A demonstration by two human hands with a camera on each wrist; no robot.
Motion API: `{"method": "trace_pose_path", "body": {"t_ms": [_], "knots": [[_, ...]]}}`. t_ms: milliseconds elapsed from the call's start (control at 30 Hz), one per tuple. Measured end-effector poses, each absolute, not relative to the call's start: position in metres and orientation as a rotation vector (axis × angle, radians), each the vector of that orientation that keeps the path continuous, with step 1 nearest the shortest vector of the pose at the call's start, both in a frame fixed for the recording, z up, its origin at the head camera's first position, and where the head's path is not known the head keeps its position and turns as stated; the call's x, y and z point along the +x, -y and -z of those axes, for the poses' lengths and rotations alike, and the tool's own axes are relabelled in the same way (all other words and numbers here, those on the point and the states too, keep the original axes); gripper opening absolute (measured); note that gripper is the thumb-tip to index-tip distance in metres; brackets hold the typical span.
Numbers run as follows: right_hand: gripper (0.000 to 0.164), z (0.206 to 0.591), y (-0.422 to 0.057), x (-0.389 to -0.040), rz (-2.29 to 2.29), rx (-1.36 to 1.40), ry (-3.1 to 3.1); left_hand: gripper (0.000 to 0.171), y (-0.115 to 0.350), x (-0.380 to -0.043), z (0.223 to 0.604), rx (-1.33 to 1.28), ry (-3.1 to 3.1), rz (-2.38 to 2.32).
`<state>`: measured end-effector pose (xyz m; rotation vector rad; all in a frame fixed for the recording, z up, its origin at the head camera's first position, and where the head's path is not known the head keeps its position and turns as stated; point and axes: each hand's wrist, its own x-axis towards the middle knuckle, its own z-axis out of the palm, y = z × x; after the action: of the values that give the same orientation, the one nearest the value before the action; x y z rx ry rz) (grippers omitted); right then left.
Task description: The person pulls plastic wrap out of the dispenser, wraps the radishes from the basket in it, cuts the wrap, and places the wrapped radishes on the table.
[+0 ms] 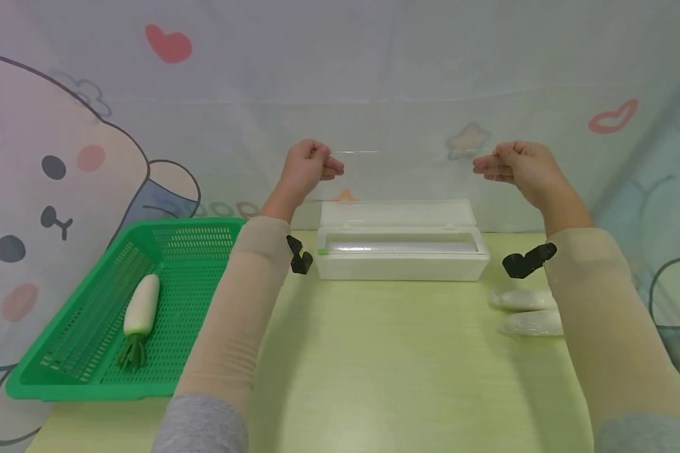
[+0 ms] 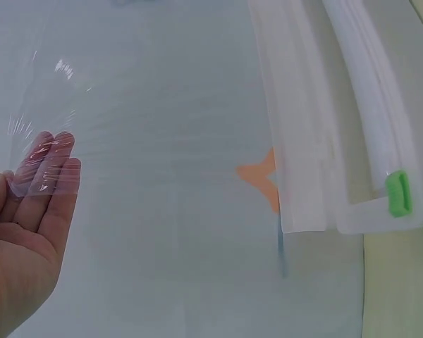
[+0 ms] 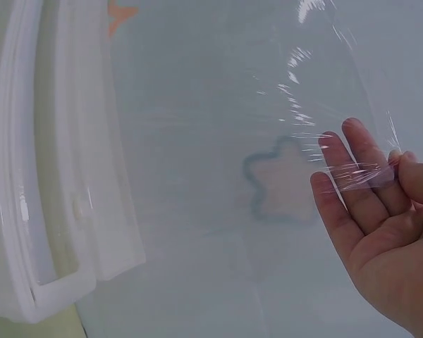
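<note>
A clear sheet of plastic wrap (image 2: 63, 77) is stretched in the air between both hands, above and behind the dispenser. My left hand (image 1: 308, 165) pinches one corner between thumb and forefinger, its other fingers extended behind the film. The opposite corner is pinched the same way by my right hand (image 1: 518, 165). Below them stands a white wrap dispenser box (image 1: 402, 267) with its lid (image 1: 396, 214) raised. Inside lies the wrap roll (image 1: 396, 246), and a green slider (image 2: 399, 193) sits at the box's left end.
On the left, a green basket (image 1: 90, 389) holds one white radish (image 1: 143, 305) with trimmed green stems. Two wrapped white radishes (image 1: 532, 323) lie on the table (image 1: 408, 358) at the right, partly hidden by the right forearm. A printed curtain (image 1: 328, 69) hangs behind the table.
</note>
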<state>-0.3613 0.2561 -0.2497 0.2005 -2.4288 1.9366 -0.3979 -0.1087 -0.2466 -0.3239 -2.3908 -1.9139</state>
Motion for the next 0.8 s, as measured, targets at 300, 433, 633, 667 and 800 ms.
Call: {"method": "trace_pose_path", "body": {"t_ms": [300,433,633,667,800], "knots": [[0.028,0.237,-0.256,-0.361,-2.08,0.246,2.3,0.029,0.108,-0.396,0.236,-0.343,2.388,1.877],[0.024,0.232,-0.259,-0.359,-2.092,0.262,2.291,0.026,0.107,-0.393,0.23,-0.37,2.398,1.837],[0.022,0.225,-0.262,-0.354,-2.134,0.295,2.247,0.019,0.106,-0.387,0.221,-0.394,2.379,1.864],[0.023,0.224,-0.262,-0.353,-2.144,0.301,2.24,0.018,0.106,-0.386,0.22,-0.394,2.371,1.878],[0.025,0.223,-0.265,-0.346,-2.127,0.339,2.263,0.017,0.106,-0.381,0.219,-0.406,2.344,1.927]]}}
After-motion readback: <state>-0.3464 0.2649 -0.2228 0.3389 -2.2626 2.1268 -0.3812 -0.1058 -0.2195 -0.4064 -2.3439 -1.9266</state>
